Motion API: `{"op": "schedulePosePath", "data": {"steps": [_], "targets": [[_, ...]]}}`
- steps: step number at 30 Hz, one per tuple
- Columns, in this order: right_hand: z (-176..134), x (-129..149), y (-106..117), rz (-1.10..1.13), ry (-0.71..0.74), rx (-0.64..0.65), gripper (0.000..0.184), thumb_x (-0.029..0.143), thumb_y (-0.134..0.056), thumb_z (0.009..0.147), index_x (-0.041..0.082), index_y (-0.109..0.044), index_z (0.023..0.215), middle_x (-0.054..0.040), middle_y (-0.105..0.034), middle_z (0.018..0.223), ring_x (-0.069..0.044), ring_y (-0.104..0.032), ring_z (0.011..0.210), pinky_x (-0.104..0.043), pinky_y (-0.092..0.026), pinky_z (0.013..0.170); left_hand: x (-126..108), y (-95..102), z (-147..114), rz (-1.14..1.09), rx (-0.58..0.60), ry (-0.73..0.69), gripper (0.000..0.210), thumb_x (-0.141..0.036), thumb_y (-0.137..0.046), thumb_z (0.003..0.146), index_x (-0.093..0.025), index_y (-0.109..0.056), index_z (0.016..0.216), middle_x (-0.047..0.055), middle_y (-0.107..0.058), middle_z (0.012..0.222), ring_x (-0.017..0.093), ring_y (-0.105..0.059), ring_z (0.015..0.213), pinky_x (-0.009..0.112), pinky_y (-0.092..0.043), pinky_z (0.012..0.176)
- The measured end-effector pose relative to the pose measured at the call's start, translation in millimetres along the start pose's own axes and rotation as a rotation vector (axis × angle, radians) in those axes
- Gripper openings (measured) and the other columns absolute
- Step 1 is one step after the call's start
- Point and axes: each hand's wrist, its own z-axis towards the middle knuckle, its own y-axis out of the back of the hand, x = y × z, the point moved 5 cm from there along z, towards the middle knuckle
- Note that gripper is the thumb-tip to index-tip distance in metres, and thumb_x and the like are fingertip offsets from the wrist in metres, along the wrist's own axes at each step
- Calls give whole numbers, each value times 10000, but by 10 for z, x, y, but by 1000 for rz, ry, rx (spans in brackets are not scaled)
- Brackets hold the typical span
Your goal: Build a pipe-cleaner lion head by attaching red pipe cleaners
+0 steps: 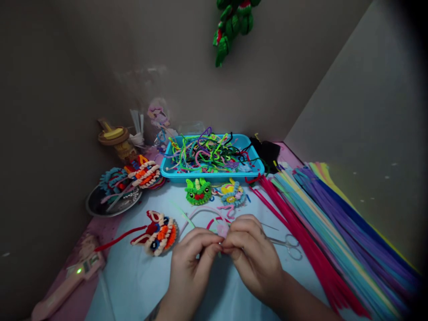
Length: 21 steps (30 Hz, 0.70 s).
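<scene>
Both hands meet above the front of the cloth with fingertips pressed together. My left hand (192,256) is closed in a pinch, thumb against forefinger. My right hand (252,252) pinches at the same spot from the other side. What they grip is small and mostly hidden by the fingers. Just behind the fingertips shows a pale pink fuzzy piece (222,229), and a pale pink pipe cleaner (200,210) arches close by. A red, cream and orange lion-like head (162,234) made of pipe cleaners lies left of my left hand. Scissors (289,244) rest beyond my right hand.
A blue tray (212,177) of pipe-cleaner scraps stands at the back. Before it sit a green head (198,191) and a blue-yellow one (233,193). Pipe-cleaner bundles (334,223) fill the right. At left are a metal bowl (115,206) and a pink glue gun (72,285).
</scene>
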Motion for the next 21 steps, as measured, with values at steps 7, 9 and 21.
{"op": "schedulePosePath", "data": {"steps": [7,9,21], "targets": [[15,20,-49,37,-34,28,198,17,-392,844,207,-449,832,-26,-478,797,-180,-484,777,-317,-433,681,-46,-23,-9,11,51,-76,151,-71,-586,815,-185,-680,785,13,-670,678,124,-642,627,193,-517,574],[-1,12,-49,46,-64,13,195,20,-386,846,209,-431,832,-25,-463,800,-179,-483,785,-306,-432,673,-65,-2,-7,35,22,-88,155,-63,-585,810,-186,-677,787,13,-672,680,125,-641,627,193,-516,572],[41,-238,137,-175,-209,-162,105,114,-471,867,209,-517,861,-56,-527,884,-208,-532,848,-342,-450,699,184,39,-14,-170,-62,224,106,-154,-660,776,-201,-750,746,28,-690,670,143,-649,616,211,-518,554]]}}
